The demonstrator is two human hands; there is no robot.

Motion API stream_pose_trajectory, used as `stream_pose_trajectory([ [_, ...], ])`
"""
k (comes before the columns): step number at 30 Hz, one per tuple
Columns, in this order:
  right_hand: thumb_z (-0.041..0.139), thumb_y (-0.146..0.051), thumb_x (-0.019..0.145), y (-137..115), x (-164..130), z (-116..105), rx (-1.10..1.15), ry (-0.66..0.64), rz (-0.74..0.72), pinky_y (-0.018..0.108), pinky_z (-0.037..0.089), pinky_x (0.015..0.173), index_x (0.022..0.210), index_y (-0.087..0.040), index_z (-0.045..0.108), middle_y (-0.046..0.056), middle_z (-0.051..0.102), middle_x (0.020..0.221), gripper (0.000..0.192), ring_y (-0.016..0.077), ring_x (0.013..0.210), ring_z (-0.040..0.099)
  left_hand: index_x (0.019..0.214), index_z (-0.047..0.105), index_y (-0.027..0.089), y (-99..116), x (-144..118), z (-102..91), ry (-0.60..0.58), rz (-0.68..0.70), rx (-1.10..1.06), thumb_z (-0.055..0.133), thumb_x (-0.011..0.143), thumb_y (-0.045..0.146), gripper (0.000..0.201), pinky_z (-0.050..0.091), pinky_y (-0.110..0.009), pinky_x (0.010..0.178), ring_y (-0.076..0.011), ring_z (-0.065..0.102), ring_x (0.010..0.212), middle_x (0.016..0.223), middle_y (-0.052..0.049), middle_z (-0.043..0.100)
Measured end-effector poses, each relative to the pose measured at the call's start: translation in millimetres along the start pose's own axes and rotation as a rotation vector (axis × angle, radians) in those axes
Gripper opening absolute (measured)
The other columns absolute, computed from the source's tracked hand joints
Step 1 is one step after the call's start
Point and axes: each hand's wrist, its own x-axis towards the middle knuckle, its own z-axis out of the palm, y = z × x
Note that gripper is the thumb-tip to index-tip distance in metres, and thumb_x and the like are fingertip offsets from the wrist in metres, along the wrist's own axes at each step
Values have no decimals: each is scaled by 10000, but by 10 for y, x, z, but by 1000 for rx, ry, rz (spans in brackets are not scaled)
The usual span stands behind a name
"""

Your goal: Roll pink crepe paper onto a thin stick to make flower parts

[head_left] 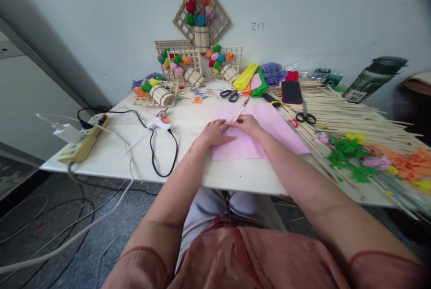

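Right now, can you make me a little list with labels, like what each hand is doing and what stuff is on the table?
left hand: flat on the pink paper sheet
right hand: holds a thin white pen, tip on the sheet
table: white
left of sheet: white glue gun with black cord, yellow power strip
right of sheet: black-handled scissors, pale wooden sticks
back: stick frames with paper flowers

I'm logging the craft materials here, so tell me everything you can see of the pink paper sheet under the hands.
The pink paper sheet is thin, matte and pale pink, lying flat on the white table, near its front edge. It looks folded or layered, with a straight lower edge. The left hand presses flat on it; the right hand rests on it holding a pen.
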Motion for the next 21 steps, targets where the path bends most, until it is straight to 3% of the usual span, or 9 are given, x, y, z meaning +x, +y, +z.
stream_pose_trajectory([
  [13,628,-428,711,-28,-11,-25,-33,-17,-26,254,476,659,823,-183,714,40,716,805,282,166,736,641,1365,359,237,14,-6,-22,-7,-6,8,416,782,655,720,192,-425,1074,-274,237,1332,1465,-75,278],
  [21,633,-432,698,55,28,24,28,-10,-29,231,470,614,796,-186,711,28,711,757,276,152,694,635,1345,344,169,13,-3,-6,37,-27,-44,454,743,660,784,228,-370,1068,-245,294,1310,1425,-99,348],
])
